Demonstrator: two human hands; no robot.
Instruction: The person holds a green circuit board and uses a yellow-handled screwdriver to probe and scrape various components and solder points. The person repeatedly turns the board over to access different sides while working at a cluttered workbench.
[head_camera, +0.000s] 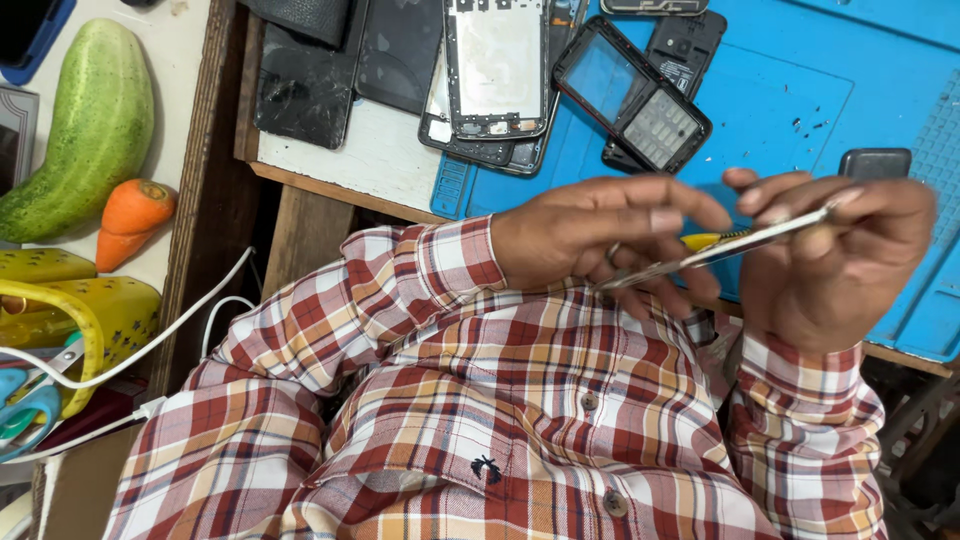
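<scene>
At the far left, on a pale surface, lies a big green cucumber (90, 115), and just beside its lower end a short orange carrot (130, 220). Below them stands a yellow plastic holder (95, 315), with white cables (170, 345) running across it toward my sleeve. Farther right, on the white board (375, 160) of the bench, there is a pile of dark phone back covers (310, 85) and an opened phone frame (497, 65) with its pale inside showing. Next to it, on the blue work mat (790, 90), rests a black keypad phone housing (632, 92), tilted.

My left hand (600, 230) comes out of the checked shirt cuff and is held in front of my chest, over the edge of the bench. Its fingers are curled and closed around one end of a thin flat metal part (735, 243), which looks like the edge of a phone panel; the picture is blurred there, so I cannot tell exactly what it is. My right hand (835, 255) is raised with the palm turned toward me, and its fingers and thumb pinch the other end of the same part. The part lies between both hands, slanted upward to the right, above the mat and not touching it. Behind my right fingers a small dark phone (875, 162) sits on the mat.
</scene>
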